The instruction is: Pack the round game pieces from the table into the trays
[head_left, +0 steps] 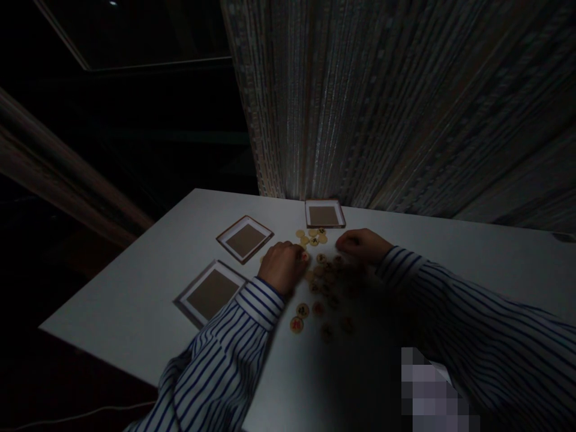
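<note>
Many round wooden Chinese chess pieces (318, 272) lie loose on the white table, some with red and some with dark characters. My left hand (281, 267) is closed at the left side of the pile, its fingertips on one Chinese chess piece (305, 256). To the right of the pile, my right hand (363, 245) hovers low with curled fingers; whatever is in them is hidden. A small group of pale pieces (305, 240) lies between and beyond the hands. Nearer to me, a red-marked piece (296, 325) touches a dark-marked piece (303, 310).
Three shallow box parts with brown bottoms stand on the white table (135, 288): one box (324, 215) at the far edge, another box (245, 239) at left, and a third box (211, 294) partly behind my left sleeve. A string curtain (315, 120) hangs behind the table.
</note>
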### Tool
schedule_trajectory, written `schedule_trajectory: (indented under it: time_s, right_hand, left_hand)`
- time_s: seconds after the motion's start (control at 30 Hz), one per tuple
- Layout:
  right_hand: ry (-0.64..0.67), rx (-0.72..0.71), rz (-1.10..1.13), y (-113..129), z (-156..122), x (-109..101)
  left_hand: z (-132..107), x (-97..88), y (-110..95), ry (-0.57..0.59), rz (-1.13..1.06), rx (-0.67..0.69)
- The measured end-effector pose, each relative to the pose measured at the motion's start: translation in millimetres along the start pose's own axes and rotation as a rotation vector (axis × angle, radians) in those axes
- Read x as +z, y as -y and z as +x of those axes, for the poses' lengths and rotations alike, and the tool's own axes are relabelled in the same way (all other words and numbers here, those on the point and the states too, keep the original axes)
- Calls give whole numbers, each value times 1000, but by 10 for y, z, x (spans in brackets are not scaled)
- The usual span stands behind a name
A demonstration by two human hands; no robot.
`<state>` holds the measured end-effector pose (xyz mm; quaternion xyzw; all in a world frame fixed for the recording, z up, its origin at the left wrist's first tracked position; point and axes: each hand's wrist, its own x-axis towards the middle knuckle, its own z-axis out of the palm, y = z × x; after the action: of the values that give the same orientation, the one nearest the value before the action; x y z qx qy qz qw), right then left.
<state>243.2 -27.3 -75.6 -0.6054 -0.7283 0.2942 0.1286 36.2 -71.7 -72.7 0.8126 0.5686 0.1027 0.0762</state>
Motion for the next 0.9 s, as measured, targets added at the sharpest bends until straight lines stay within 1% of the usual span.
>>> schedule_trajectory:
  time_s: [0.1, 0.17, 0.23, 0.37, 0.43, 0.57, 0.63, 0.73, 0.9]
  right_hand:
    - [28, -93, -329, 45, 28, 105]
    - [68, -179, -457, 89, 64, 167]
    - [83, -219, -523, 122, 111, 198]
    - [56, -171, -551, 117, 192, 167]
    - [63, -164, -544, 85, 205, 153]
    - [126, -281, -479, 17, 191, 203]
    - [136, -314, -456, 3, 184, 246]
    - [138, -297, -444, 14, 184, 288]
    - [125, -258, -461, 76, 177, 300]
  left_hand:
    - [147, 21, -31, 21, 94, 20]
    - [240, 49, -45, 28, 128, 33]
    - [317, 79, -53, 46, 139, 30]
    - [411, 127, -62, 95, 131, 14]
    - [434, 149, -63, 107, 128, 4]
    - [465, 196, -58, 116, 136, 2]
    - [475, 212, -54, 114, 140, 6]
    - [478, 208, -49, 125, 132, 13]
    - [432, 169, -19, 132, 107, 36]
